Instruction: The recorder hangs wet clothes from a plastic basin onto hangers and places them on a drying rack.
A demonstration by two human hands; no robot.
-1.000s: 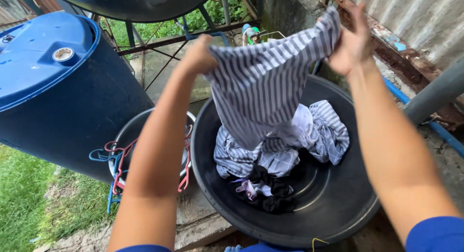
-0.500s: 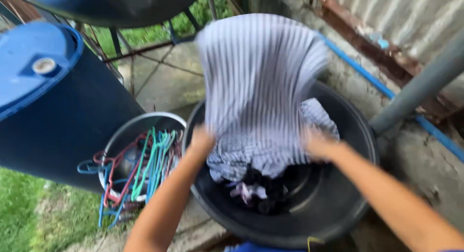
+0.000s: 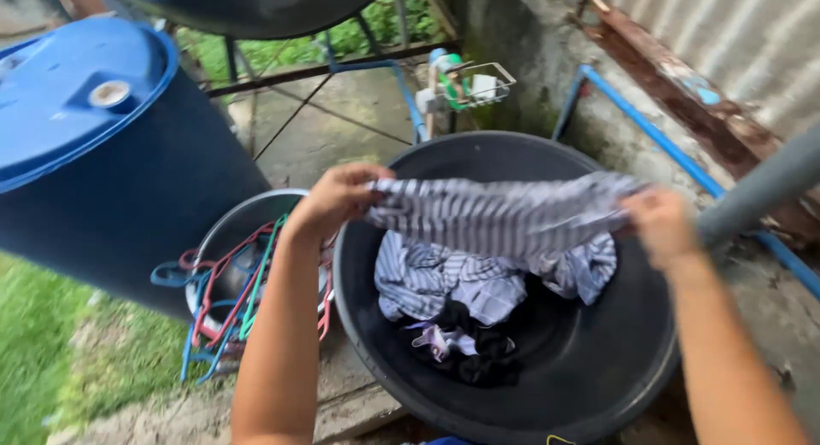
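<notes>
Ground: I see wet concrete (image 3: 325, 129) at centre top, grass (image 3: 34, 351) at lower left.
Basin: black tub (image 3: 598, 360) centre frame.
Cloth: striped garment (image 3: 504, 214) stretched above it.
Fingers: left hand (image 3: 337, 199) and right hand (image 3: 662, 227) both clamped on the garment's ends.
Left: blue barrel (image 3: 102, 155), hangers (image 3: 226, 295).

A grey-and-white striped cloth (image 3: 504, 213) is stretched flat and wide across the centre of the frame, gripped at both ends, with its stripes running crosswise. It is held just above a heap of striped and dark laundry (image 3: 465, 313) lying below it.
</notes>
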